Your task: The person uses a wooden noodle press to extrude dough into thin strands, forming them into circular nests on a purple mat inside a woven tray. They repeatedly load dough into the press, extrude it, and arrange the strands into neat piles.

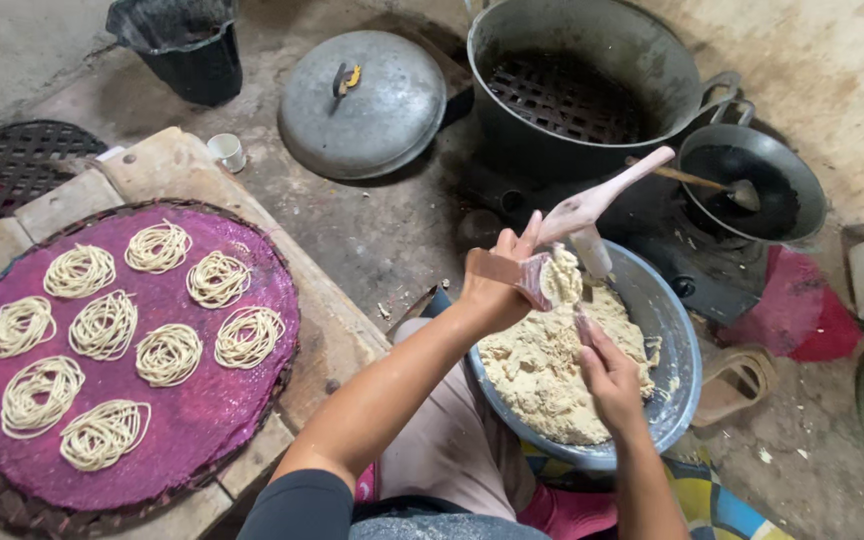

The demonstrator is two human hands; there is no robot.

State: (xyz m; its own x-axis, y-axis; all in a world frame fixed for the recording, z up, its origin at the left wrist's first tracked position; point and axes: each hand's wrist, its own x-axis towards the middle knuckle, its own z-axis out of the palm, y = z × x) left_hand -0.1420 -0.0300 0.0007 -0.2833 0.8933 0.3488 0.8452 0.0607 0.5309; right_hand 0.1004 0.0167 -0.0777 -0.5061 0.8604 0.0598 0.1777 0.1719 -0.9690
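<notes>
From the head camera, the person is sitting low over a wide grey metal bowl (674, 350) that is holding a big mass of pale yellowish dough (542, 370). The bowl is resting just in front of the person's knees, on a colourful cloth (712, 500).

The left hand (500, 285) is lifted above the bowl and its fingers are closing around a small pinkish wooden press (520, 272) with a long flat handle that is pointing up and to the right. A lump of the same dough is sticking at the open mouth of the press.

The right hand (607, 372) is hovering over the right part of the dough mass. Its fingers are half curled and the forefinger is pointing up toward the press, touching or almost touching the lump there; it is not possible to tell if it is pinching any dough.

To the left, a round woven tray covered with purple cloth (207, 420) is lying on pale wooden planks (167, 165). Nine coils of thin pale noodle strings (104, 325) are resting on it, apart from each other.

Further away, on the dirty concrete floor, a large dark metal steamer pot (592, 110) with a perforated grid inside is standing. Beside it, a round grey metal lid (367, 100) is lying flat. A small black wok (757, 185) with a ladle in it is sitting to the right of the pot. A black plastic bucket (192, 50) is standing at the top left, and a small white cup (227, 152) is near the planks.
</notes>
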